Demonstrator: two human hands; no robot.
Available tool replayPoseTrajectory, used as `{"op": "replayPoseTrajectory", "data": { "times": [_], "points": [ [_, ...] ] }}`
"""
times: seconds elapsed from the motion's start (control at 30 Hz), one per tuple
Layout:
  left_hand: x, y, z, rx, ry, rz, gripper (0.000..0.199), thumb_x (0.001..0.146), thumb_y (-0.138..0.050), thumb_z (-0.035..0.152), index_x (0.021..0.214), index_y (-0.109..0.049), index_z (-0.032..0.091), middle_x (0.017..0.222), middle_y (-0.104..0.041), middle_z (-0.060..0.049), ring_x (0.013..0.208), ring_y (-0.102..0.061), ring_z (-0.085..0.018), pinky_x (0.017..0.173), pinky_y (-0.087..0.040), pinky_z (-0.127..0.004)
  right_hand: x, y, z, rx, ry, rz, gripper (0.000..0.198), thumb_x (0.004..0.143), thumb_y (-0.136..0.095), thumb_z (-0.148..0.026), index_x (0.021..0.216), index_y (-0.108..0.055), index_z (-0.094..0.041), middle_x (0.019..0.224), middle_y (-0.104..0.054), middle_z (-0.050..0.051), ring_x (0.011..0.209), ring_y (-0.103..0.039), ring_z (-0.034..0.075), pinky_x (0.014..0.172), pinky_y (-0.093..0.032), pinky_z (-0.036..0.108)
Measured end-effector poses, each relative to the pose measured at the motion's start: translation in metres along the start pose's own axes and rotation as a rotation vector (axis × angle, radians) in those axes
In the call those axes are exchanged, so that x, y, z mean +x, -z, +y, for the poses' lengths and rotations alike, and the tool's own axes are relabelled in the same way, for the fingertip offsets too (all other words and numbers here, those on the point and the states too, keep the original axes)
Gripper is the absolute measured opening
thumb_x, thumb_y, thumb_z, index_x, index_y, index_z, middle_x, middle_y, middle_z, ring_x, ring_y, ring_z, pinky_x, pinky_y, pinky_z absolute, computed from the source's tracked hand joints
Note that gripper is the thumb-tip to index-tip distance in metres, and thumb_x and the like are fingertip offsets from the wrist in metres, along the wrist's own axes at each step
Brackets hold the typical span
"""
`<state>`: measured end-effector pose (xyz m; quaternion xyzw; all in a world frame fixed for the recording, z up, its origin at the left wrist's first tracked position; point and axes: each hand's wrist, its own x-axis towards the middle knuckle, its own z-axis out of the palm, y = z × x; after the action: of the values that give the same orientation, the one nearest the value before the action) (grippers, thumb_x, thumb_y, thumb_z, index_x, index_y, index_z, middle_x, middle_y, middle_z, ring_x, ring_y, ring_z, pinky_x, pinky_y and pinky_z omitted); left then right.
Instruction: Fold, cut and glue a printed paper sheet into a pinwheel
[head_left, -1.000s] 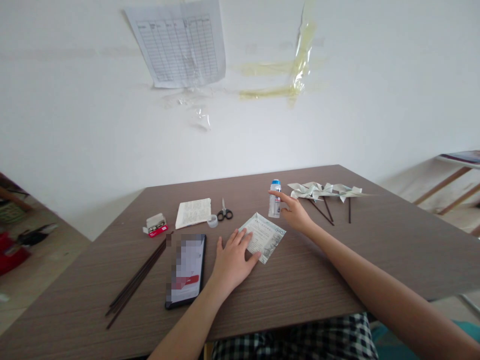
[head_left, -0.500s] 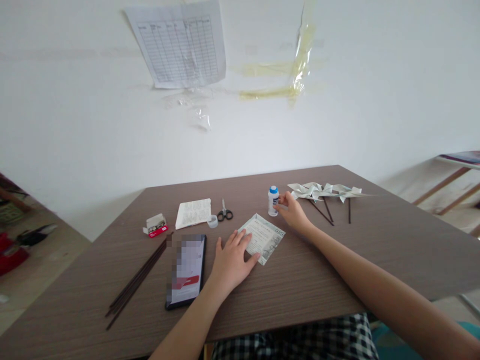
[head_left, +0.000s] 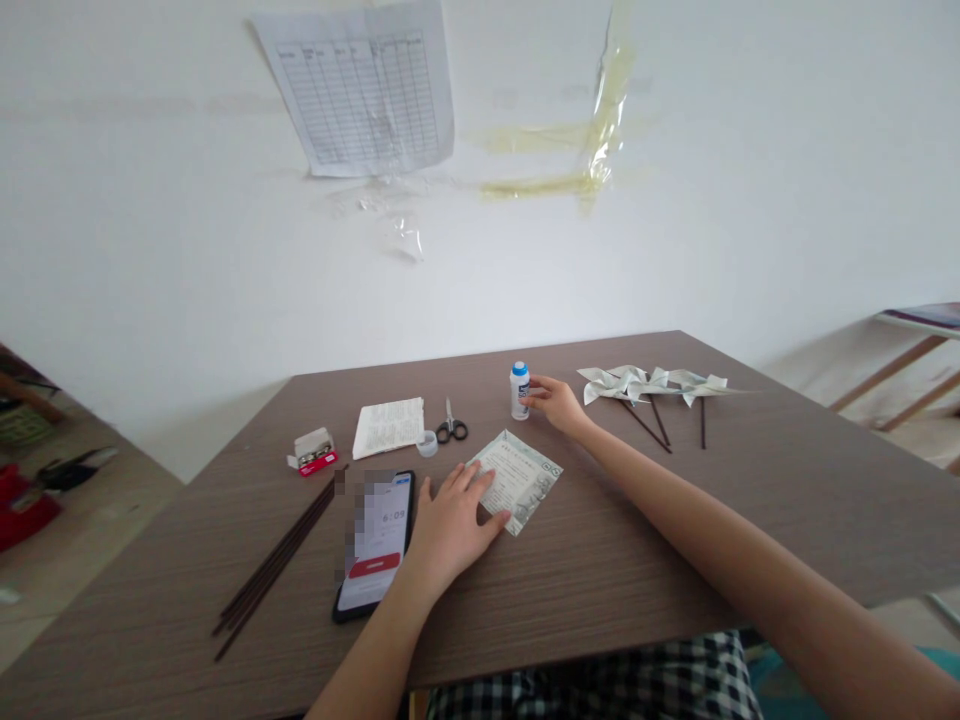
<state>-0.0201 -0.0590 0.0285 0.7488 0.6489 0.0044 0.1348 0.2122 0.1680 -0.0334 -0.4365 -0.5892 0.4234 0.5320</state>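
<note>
My left hand (head_left: pixel 452 525) lies flat with fingers spread, its fingertips resting on the left edge of a square printed paper sheet (head_left: pixel 517 480). A small white bottle with a blue cap (head_left: pixel 519 392) stands upright behind that sheet. Thumb and fingers of my right hand (head_left: pixel 556 405) grip the bottle's right side. Just left of the bottle are black-handled scissors (head_left: pixel 451 430) and a roll of clear tape (head_left: pixel 427 444). Beside my left wrist lies a phone (head_left: pixel 375 545) with a lit screen, partly covered by my forearm.
Paper pinwheels (head_left: pixel 652 385) on dark sticks lie at the back right. Leftward are a stack of printed paper (head_left: pixel 388 427), a small open box (head_left: pixel 313 452) of metal pins and several dark sticks (head_left: pixel 277 565). A wall (head_left: pixel 525 280) rises behind the table (head_left: pixel 600 580).
My right hand and the bottle have moved left and slightly back. My left hand and the paper sheet have shifted a little left. The phone's screen shows a different picture.
</note>
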Motion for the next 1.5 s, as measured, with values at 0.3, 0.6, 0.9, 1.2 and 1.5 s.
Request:
{"op": "replayPoseTrajectory", "data": {
  "times": [0.3, 0.6, 0.9, 1.2, 1.5],
  "points": [
    [0.003, -0.006, -0.008, -0.030, -0.016, 0.022, 0.068, 0.118, -0.073, 0.046, 0.184, -0.070, 0.032, 0.203, -0.052, -0.015, 0.192, -0.045, -0.046, 0.155, -0.029, -0.085, 0.028, -0.058, -0.002, -0.031, -0.001, -0.065, 0.049, 0.082, -0.098, -0.012, 0.130, -0.096, -0.023, 0.115, -0.098, 0.008, 0.114, -0.097, 0.034, 0.117, -0.076, 0.055],
    [0.002, -0.004, -0.011, -0.043, -0.008, 0.014, 0.067, 0.119, -0.074, 0.044, 0.184, -0.069, 0.031, 0.203, -0.052, -0.015, 0.192, -0.045, -0.045, 0.155, -0.028, -0.086, 0.030, -0.102, -0.007, -0.052, 0.000, -0.094, 0.050, 0.087, -0.097, -0.010, 0.135, -0.097, -0.023, 0.127, -0.100, 0.013, 0.137, -0.094, 0.041, 0.130, -0.070, 0.060],
    [0.002, -0.002, -0.010, -0.029, 0.011, -0.021, 0.069, 0.120, -0.072, 0.047, 0.187, -0.066, 0.034, 0.206, -0.048, -0.013, 0.194, -0.040, -0.042, 0.157, -0.026, -0.083, 0.023, -0.111, -0.006, -0.168, 0.035, -0.111, 0.044, 0.101, -0.096, -0.016, 0.144, -0.093, -0.024, 0.136, -0.098, 0.015, 0.132, -0.095, 0.036, 0.124, -0.074, 0.054],
    [0.002, -0.003, -0.008, -0.029, 0.009, -0.014, 0.069, 0.120, -0.071, 0.045, 0.187, -0.066, 0.030, 0.206, -0.047, -0.014, 0.195, -0.039, -0.043, 0.158, -0.026, -0.082, 0.004, -0.071, -0.017, -0.383, 0.183, -0.115, 0.050, 0.099, -0.095, -0.014, 0.147, -0.088, -0.026, 0.143, -0.092, 0.014, 0.132, -0.089, 0.032, 0.130, -0.066, 0.057],
    [0.005, -0.016, -0.002, -0.028, -0.023, 0.077, 0.064, 0.120, -0.069, 0.045, 0.183, -0.071, 0.033, 0.202, -0.054, -0.015, 0.191, -0.045, -0.048, 0.154, -0.033, -0.086, -0.077, 0.015, -0.032, -0.632, 0.586, -0.506, 0.013, 0.108, -0.093, -0.024, 0.118, -0.096, -0.032, 0.130, -0.096, 0.009, 0.130, -0.089, 0.032, 0.126, -0.065, 0.053]
  ]
}}
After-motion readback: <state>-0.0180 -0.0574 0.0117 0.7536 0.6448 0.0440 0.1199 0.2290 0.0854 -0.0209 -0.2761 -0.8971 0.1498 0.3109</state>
